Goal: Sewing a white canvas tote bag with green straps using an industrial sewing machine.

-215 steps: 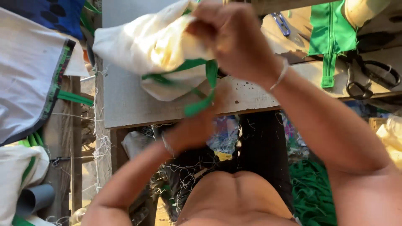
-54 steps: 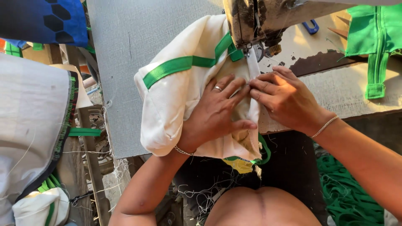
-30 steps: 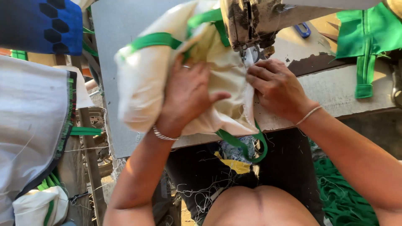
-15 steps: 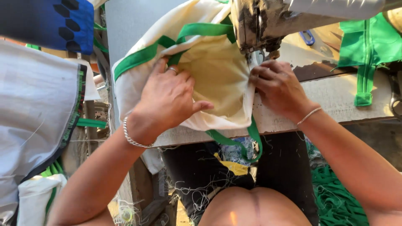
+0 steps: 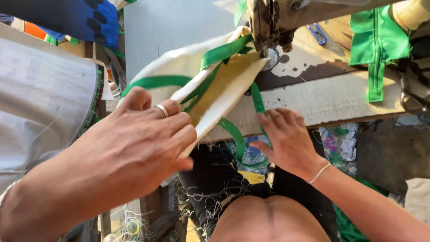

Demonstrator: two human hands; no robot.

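Worn and paint-chipped, the worktop (image 5: 340, 96) under your sewing machine (image 5: 273, 22) carries the cream bag with green straps (image 5: 210, 85), its top edge tucked beneath the machine's foot while the rest hangs off the near edge toward your lap. Your left hand (image 5: 134, 148) has a closed grip on the bag's lower cream fold, ring finger forward. Your right hand (image 5: 286, 139) is spread open at the worktop's front edge, holding nothing, with a loose green strap loop (image 5: 239, 141) just beside it. To handle this well, it seems wise to keep your left pull gentle and level so the cloth lies flat under the foot rather than bunching, and to keep the dangling loop clear of the needle area. A green strip of fabric (image 5: 376, 49) drapes over the worktop's far right, blue snips (image 5: 317, 33) lie near the machine, and stacked pale bags (image 5: 45, 98) sit at your left.
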